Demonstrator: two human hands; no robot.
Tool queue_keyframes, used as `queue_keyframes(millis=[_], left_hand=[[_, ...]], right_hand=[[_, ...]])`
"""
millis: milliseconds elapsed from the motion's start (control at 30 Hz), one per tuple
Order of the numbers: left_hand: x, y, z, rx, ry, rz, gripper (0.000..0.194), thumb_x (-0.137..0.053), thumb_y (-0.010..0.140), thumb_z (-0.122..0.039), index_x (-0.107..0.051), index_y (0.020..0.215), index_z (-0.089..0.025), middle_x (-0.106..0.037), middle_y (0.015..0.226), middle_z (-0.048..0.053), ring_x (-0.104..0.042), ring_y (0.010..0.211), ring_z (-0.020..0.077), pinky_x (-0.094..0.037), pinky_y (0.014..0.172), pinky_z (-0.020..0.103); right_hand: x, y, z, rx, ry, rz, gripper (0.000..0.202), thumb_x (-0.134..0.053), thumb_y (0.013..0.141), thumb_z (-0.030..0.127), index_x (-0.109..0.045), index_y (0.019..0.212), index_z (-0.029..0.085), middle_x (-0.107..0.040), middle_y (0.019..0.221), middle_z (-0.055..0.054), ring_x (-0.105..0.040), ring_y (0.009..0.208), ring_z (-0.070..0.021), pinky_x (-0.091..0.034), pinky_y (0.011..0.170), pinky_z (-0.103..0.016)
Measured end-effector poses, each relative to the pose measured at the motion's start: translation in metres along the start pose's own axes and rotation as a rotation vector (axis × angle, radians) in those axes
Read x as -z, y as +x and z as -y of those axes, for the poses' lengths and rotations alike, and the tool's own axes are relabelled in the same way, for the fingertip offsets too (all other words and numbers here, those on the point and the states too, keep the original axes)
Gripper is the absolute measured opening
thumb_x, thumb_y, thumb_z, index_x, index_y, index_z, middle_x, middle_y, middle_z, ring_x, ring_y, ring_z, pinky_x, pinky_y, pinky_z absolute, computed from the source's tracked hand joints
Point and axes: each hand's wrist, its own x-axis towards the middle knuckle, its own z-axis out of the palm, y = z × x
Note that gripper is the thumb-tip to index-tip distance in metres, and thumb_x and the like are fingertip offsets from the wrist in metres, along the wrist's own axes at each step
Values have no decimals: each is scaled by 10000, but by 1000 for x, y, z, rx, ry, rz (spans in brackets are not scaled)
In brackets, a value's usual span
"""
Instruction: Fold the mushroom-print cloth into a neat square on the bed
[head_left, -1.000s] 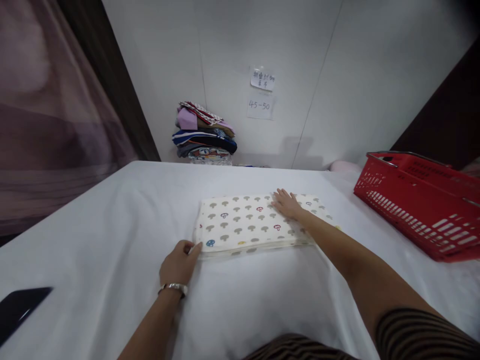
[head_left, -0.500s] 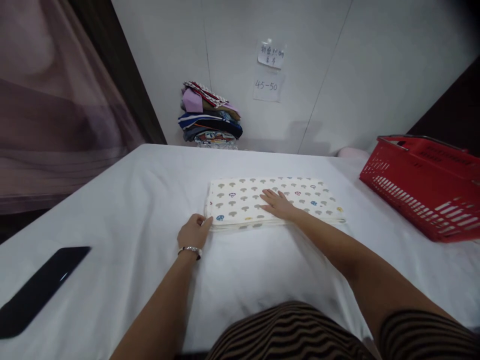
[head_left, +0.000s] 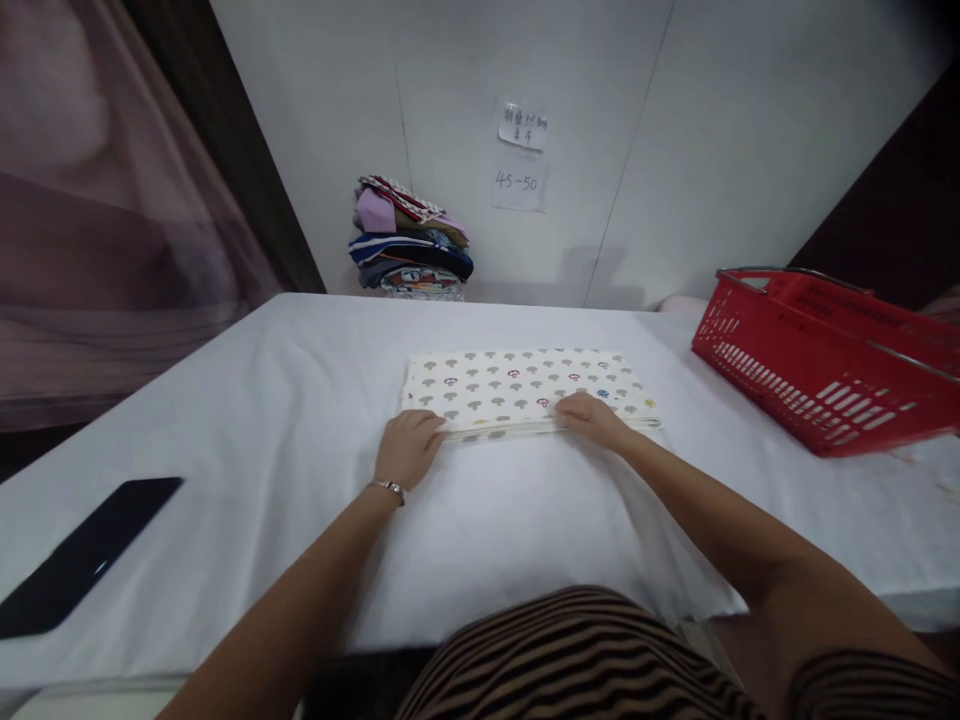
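Grip: left hand (head_left: 410, 447) at near-left corner of folded cloth (head_left: 517, 390), right hand (head_left: 591, 419) at its near edge, pinch unclear; matched tension should keep layers flush

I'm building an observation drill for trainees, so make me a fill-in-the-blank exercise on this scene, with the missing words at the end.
1. The gray shapes printed on the folded cloth look like small ____.
2. The left hand is at the folded cloth's near ____ corner.
3. The basket beyond the right hand is colored ____.
4. The lower paper on the wall reads ____.

Missing words: mushrooms; left; red; 45-50.
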Motion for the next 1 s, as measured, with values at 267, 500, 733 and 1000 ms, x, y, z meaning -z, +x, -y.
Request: queue_keyframes(millis=[267,500,733,1000], left_hand=[[-17,21,-2,-74,-23,191,254,-434,877,-293,-659,957,-208,-636,963,44,-539,888,190,-431,806,327],[-13,17,-6,-106,50,192,334,-349,920,-315,-662,900,-202,-634,929,54,-537,866,188,-425,776,322],[-9,27,-17,-232,152,254,243,-428,887,-266,-625,1020,-217,-624,1035,66,-535,950,204,-406,812,339],[-2,36,-25,-231,220,369,241,-408,853,-172,-641,911,-188,-640,939,72,-562,886,196,-415,777,333]], right_hand=[[-14,0,1,49,-148,-4,238,-489,869,270,-692,983,221,-646,955,-74,-546,911,-213,-444,796,-347],[-22,0,-6,45,-166,-35,228,-482,879,253,-697,951,224,-642,896,-69,-540,860,-197,-431,756,-323],[-18,2,-2,86,-195,3,233,-476,883,248,-690,970,212,-634,915,-75,-530,848,-189,-413,766,-317],[-19,5,-4,53,-177,11,249,-439,896,243,-684,917,203,-627,879,-69,-528,847,-192,-399,751,-305]])
